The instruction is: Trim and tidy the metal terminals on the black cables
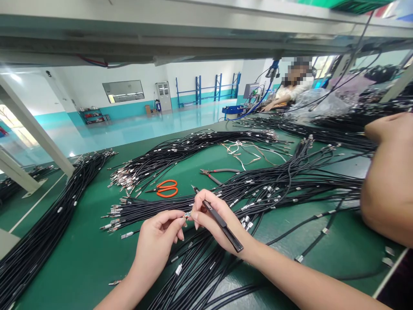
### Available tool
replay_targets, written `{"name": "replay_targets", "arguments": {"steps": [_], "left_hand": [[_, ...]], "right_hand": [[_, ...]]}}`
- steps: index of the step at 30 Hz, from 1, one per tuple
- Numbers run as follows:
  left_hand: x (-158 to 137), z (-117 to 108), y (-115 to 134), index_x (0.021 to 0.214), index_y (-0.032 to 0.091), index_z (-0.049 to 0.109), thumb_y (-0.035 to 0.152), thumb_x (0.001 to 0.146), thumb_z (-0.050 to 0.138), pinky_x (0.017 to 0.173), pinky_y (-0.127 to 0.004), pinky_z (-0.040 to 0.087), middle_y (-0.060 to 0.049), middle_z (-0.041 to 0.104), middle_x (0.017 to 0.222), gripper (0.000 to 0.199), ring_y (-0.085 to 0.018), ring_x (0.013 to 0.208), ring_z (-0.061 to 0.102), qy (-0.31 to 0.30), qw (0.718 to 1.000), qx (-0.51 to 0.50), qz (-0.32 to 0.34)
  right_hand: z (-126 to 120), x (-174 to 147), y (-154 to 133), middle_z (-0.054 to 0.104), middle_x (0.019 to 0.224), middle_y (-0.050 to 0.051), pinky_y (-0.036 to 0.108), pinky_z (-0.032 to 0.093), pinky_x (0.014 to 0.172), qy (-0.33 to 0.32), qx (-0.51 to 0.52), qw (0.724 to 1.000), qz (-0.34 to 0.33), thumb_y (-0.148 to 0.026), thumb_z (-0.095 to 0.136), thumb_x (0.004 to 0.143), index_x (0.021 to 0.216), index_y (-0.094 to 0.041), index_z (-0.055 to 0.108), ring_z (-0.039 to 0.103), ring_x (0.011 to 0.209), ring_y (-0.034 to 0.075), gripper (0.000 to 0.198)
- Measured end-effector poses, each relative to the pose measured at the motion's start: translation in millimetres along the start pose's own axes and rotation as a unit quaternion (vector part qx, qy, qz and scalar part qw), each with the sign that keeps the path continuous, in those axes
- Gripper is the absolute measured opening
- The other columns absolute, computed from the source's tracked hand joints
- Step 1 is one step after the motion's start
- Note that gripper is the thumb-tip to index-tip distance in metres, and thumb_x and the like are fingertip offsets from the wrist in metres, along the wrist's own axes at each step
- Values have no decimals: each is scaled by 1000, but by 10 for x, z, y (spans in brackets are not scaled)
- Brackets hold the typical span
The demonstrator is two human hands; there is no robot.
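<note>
Well, the green table (75,262) lay beneath the work. On it, a far bundle (193,144) of black cables stretched beyond the orange-handled scissors (167,188), and a near bundle (155,206) ran just this side of them. The 2 hands were nearer the viewer than the scissors. The right hand (214,215), to the scissors' right, had its fingers curled closed around a knife, with thumb and index fingertips drawn together. The left hand (158,234) held its thumb and index finger in a tight pinch. Pliers (210,173) lay right of the scissors. The slim black knife (226,229) slanted across the right hand. Between both hands' fingertips, right of the scissors and nearer the viewer, was a small cable end (187,215), partly hidden.
</note>
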State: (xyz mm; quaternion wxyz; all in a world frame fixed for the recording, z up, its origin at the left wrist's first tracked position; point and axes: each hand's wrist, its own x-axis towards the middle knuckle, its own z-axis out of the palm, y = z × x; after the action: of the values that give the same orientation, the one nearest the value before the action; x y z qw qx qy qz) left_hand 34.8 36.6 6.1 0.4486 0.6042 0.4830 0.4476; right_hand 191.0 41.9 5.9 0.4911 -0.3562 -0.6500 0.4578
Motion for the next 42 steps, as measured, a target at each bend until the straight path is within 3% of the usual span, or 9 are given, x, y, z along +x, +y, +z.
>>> {"name": "replay_targets", "arguments": {"steps": [3, 6, 10, 20, 31, 38, 42], "left_hand": [[4, 4, -21, 87, 14, 65, 24, 71, 61, 46, -19, 43, 1, 59, 55, 20, -9, 47, 51, 4, 1000, -23, 0], [9, 0, -53, 95, 18, 65, 21, 74, 57, 49, -19, 44, 1, 59, 63, 23, -8, 49, 51, -1, 999, -10, 47], [1, -10, -73, 89, 19, 69, 20, 76, 54, 49, -20, 44, -1, 60, 69, 19, -8, 50, 52, -12, 995, 27, 91], [-10, 2, -9, 80, 13, 67, 22, 70, 61, 50, -20, 46, -1, 63, 56, 14, -10, 47, 54, 13, 1000, -18, 1], [-3, 5, 29, 77, 12, 66, 23, 69, 62, 47, -20, 45, 0, 60, 51, 14, -10, 45, 53, -9, 999, -24, -28], [18, -58, 81, 68, 19, 69, 17, 66, 62, 66, -25, 48, -2, 68, 75, 8, -16, 70, 60, 15, 992, 96, 75], [-1, -92, 124, 69, 21, 69, 15, 66, 61, 66, -26, 47, 0, 68, 71, 11, -16, 67, 60, 1, 986, 151, 70]], "right_hand": [[4, -1, 8, 45, 64, -6, 22, 37, 57, -5, 6, 1000, 1, -13, 49, 81, 73, -19, 39, 47, 57, 8, 14], [4, -3, 14, 46, 66, -5, 22, 37, 58, -10, 15, 1000, 8, -13, 48, 81, 74, -20, 39, 47, 58, 8, 13], [2, -5, 9, 45, 65, -5, 22, 37, 57, -10, 13, 1000, 9, -15, 48, 81, 74, -20, 39, 46, 57, 8, 13], [12, 7, 19, 44, 62, -6, 22, 37, 54, -5, 55, 998, 27, -15, 50, 79, 72, -20, 38, 48, 55, 8, 15], [-1, 31, 84, 49, 64, -4, 22, 37, 52, -4, 127, 991, 40, -17, 53, 76, 73, -19, 40, 49, 55, 9, 13], [-4, 17, 5, 46, 63, -5, 23, 38, 56, -13, 44, 999, 23, -20, 52, 80, 73, -20, 38, 47, 55, 9, 15], [7, -1, -27, 46, 63, -5, 23, 37, 56, -20, 19, 1000, 14, -19, 50, 80, 74, -20, 38, 45, 56, 9, 14]]}}
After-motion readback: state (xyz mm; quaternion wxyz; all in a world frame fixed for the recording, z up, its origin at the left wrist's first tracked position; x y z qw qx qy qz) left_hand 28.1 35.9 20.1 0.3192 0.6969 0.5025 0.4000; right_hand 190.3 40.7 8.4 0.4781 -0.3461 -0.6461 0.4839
